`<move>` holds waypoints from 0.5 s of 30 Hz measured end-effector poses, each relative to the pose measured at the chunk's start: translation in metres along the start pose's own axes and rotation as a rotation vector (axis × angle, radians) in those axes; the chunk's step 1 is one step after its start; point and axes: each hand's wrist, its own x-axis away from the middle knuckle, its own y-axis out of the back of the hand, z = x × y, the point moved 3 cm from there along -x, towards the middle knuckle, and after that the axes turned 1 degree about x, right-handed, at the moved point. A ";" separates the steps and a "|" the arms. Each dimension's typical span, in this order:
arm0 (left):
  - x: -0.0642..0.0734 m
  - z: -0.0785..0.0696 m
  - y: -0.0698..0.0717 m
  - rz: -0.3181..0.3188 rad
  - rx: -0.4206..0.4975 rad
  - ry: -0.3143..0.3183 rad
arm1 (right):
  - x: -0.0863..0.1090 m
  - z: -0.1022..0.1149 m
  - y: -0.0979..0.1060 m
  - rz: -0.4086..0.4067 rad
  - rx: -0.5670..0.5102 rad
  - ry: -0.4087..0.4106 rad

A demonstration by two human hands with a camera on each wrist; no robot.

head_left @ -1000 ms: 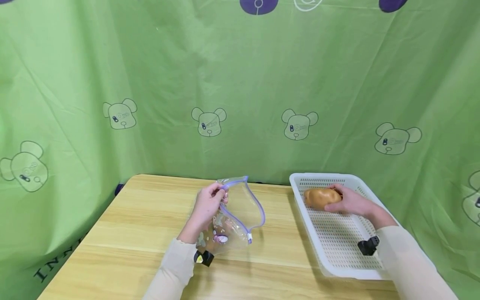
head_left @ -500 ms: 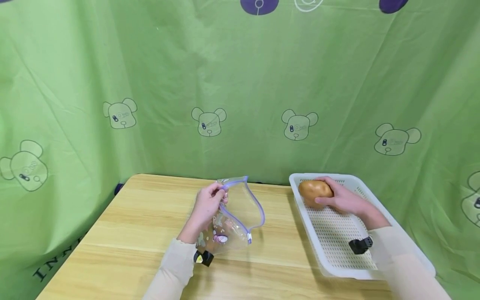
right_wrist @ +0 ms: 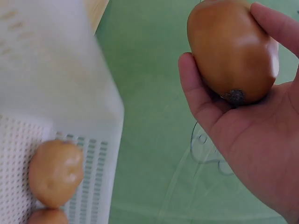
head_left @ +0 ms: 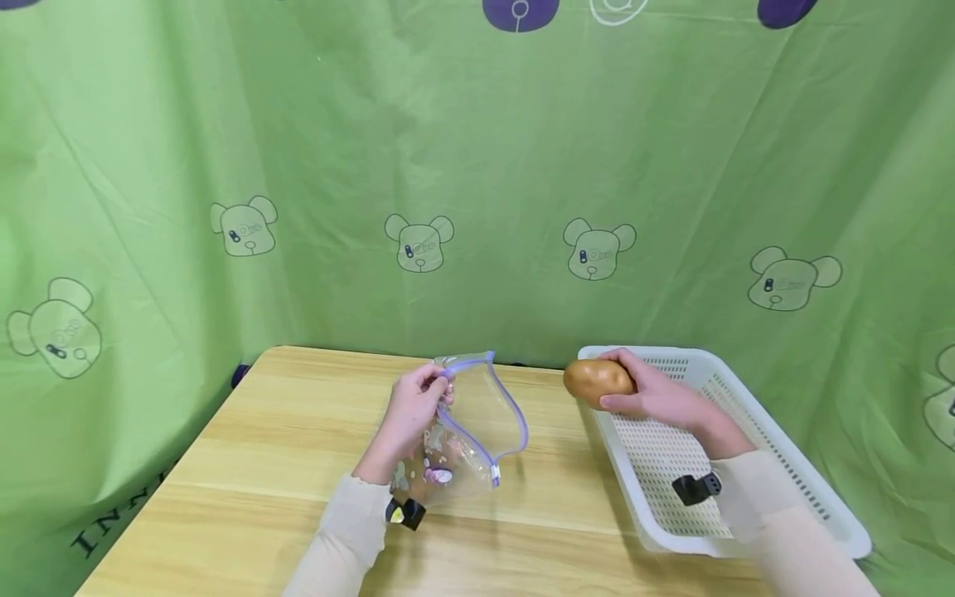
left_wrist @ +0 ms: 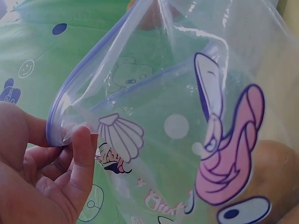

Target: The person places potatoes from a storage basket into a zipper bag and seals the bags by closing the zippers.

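My left hand [head_left: 418,402] pinches the rim of a clear zip bag [head_left: 477,414] between thumb and fingers. The bag's purple zip edge gapes toward the right, and cartoon prints cover its film. A brown rounded shape [left_wrist: 275,172] shows through the film in the left wrist view. My right hand [head_left: 649,394] grips a smooth brown potato [right_wrist: 233,51], with the thumb on one side and fingers on the other; a dark spot marks its end. In the head view that potato [head_left: 597,381] overlaps the left rim of the white basket [head_left: 634,497].
Two more potatoes [right_wrist: 55,172] lie in the basket in the right wrist view. The wooden table [head_left: 283,464] carries the basket on its right side. A green printed curtain [head_left: 477,149] hangs behind and at both sides.
My right hand has lifted the potato and carried it left, from inside the basket to over its left rim. The left hand and bag have stayed in place.
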 end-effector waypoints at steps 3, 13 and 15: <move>0.000 0.002 0.000 -0.008 -0.001 -0.003 | -0.005 0.010 -0.007 -0.005 0.054 0.040; 0.001 0.000 -0.003 -0.029 -0.042 -0.033 | -0.024 0.032 -0.035 0.065 0.095 0.086; 0.001 0.000 -0.003 -0.028 -0.052 -0.030 | -0.028 0.037 -0.042 0.082 0.102 0.085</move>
